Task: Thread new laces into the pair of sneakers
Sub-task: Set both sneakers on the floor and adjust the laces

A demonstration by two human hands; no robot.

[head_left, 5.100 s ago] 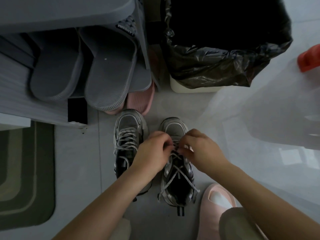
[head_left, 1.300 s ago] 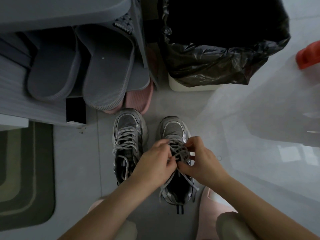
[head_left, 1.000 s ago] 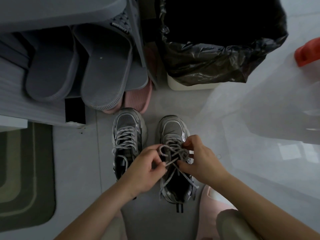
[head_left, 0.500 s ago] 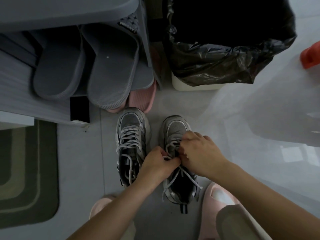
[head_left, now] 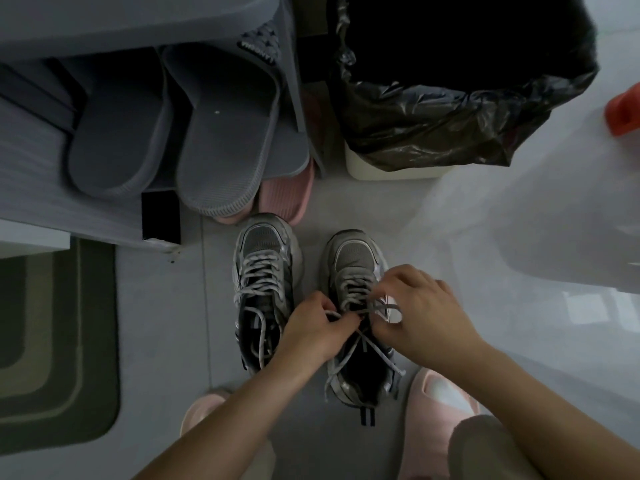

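Two grey sneakers stand side by side on the pale floor, toes pointing away from me. The left sneaker (head_left: 263,271) is laced with a pale grey lace, its ends lying loose over the tongue. Over the right sneaker (head_left: 353,261) both my hands work the grey lace (head_left: 375,308). My left hand (head_left: 313,332) pinches a loop of it on the left side. My right hand (head_left: 426,311) pinches the other part on the right. Loose lace ends trail down over the shoe's opening.
A grey shoe rack (head_left: 145,64) with grey slippers (head_left: 221,140) stands at the upper left, pink slippers (head_left: 287,195) under it. A bin with a black bag (head_left: 450,98) is at the top right. A green mat (head_left: 59,341) lies left. My feet wear pink slippers (head_left: 440,400).
My hands have drawn apart over the right sneaker, stretching the lace sideways between them. Half a second ago they were pressed close together at its middle.
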